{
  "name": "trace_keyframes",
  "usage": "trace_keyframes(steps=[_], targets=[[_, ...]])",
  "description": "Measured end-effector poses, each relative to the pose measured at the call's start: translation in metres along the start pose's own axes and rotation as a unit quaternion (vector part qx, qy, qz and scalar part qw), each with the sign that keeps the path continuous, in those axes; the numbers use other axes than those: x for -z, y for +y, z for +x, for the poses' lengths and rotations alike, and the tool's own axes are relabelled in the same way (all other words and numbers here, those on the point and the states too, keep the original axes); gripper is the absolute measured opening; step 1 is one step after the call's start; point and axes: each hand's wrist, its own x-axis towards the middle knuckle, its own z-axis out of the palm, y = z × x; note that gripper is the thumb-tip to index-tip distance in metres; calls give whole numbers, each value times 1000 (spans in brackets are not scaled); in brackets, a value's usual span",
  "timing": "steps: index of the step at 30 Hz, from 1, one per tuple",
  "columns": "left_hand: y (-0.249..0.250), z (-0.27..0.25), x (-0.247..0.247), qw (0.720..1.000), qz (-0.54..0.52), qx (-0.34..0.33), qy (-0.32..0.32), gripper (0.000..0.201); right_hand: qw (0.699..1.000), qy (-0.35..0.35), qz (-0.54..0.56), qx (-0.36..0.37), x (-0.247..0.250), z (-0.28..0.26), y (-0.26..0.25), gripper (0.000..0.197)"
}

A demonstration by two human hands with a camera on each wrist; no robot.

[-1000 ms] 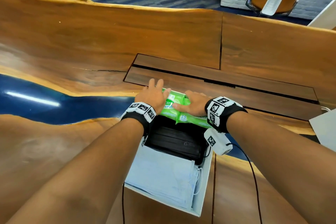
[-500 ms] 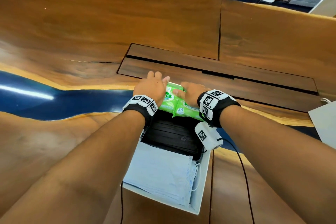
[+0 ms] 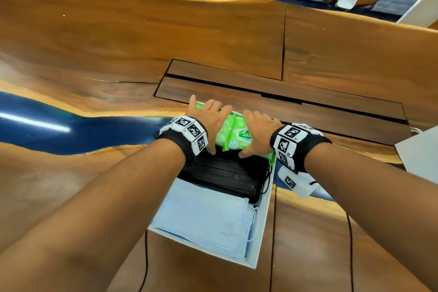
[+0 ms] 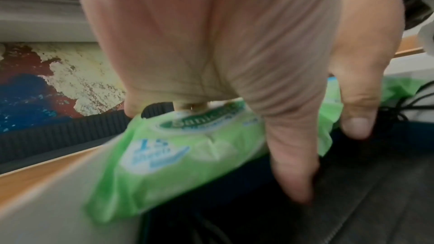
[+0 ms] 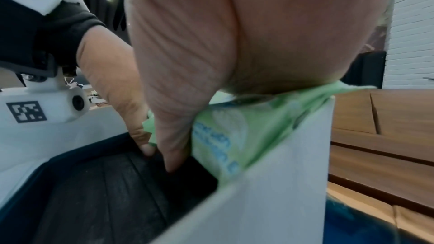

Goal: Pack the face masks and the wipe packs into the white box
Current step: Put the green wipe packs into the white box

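Observation:
A white box lies on the wooden table with pale blue face masks at its near end and black face masks in the middle. Two green wipe packs stand side by side at its far end. My left hand grips the left wipe pack, fingers over its far edge and thumb down its near side. My right hand grips the right wipe pack the same way. In the wrist views the left pack and the right pack lean against the box walls, and both thumbs touch the black masks.
A blue resin strip crosses the table on the left. Behind the box runs a dark recessed panel. A white object sits at the right edge. Black cables trail from my wrists across the table.
Both hands stayed on the green packs and pushed them lower into the box's far end. The thumbs now reach the black masks.

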Motion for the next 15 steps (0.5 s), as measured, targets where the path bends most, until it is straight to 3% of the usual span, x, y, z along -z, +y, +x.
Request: trace_keyframes(steps=[2,5,15], targets=[[4,4,-3,1000,-1,11,13,107,1000,10,-1,-1,-2,-1,0,106],[7,8,-3,1000,-7,17,14,92,999,34,-5,3,-6,-1,1,102],[9,7,-3,999,26,22,-32,103,997,69,-36,8,-13,2,2,114]])
